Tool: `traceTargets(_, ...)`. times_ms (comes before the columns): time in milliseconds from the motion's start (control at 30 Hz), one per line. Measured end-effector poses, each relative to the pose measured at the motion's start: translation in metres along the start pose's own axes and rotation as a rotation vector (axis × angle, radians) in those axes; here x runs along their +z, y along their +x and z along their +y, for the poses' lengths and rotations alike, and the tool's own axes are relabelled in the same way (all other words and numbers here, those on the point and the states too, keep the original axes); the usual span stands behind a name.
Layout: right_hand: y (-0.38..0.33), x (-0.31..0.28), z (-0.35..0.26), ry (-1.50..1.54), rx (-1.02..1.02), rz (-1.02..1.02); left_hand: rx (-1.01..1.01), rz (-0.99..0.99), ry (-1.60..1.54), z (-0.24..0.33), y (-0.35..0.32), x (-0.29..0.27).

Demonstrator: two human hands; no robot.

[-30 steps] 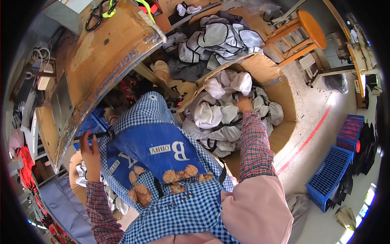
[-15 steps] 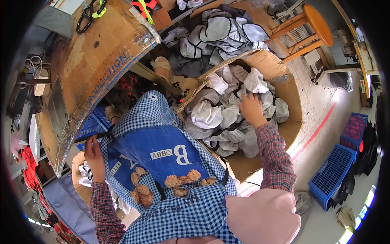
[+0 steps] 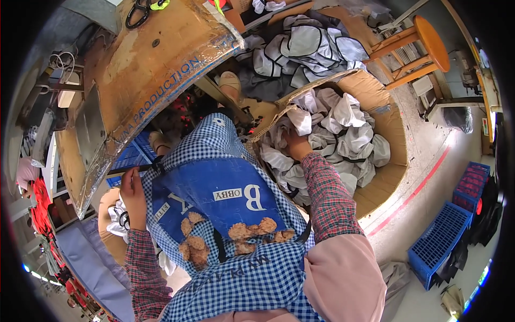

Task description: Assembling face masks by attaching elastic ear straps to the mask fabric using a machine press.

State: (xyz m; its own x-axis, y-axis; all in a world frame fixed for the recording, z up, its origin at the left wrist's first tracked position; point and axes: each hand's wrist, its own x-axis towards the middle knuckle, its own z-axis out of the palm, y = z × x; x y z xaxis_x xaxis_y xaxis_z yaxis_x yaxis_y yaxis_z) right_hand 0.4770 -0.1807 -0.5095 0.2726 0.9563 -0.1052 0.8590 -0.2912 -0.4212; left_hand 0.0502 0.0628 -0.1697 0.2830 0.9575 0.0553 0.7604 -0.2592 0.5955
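My right hand (image 3: 296, 144) reaches into a large cardboard box (image 3: 394, 137) heaped with white and grey fabric pieces (image 3: 351, 142), some edged in black. It is at the heap's left side, fingers down among the pieces and mostly hidden, so I cannot tell whether they grip anything. My left hand (image 3: 133, 194) is beside my blue checked apron (image 3: 230, 282), below the worktable's edge. Its fingers stretch upward next to a thin dark bar (image 3: 129, 170), with nothing visible in them.
A worn wooden worktable (image 3: 155, 70) covers the upper left, with black scissors (image 3: 138, 13) on it. Grey fabric panels (image 3: 306, 45) are piled beyond the box. A wooden stool (image 3: 429, 45) stands at the far right, and blue plastic crates (image 3: 440, 236) sit on the floor to the right.
My right hand has moved left and nearer within the box, its fingers sinking among the fabric pieces. My left hand stays by the bar. The whole view has shifted slightly.
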Motion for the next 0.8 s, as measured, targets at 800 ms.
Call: traceTargets(800,-0.001,0.018,0.014,0.092,-0.104,-0.527,-0.209,-0.219,0.178,0.02,0.01,0.0)
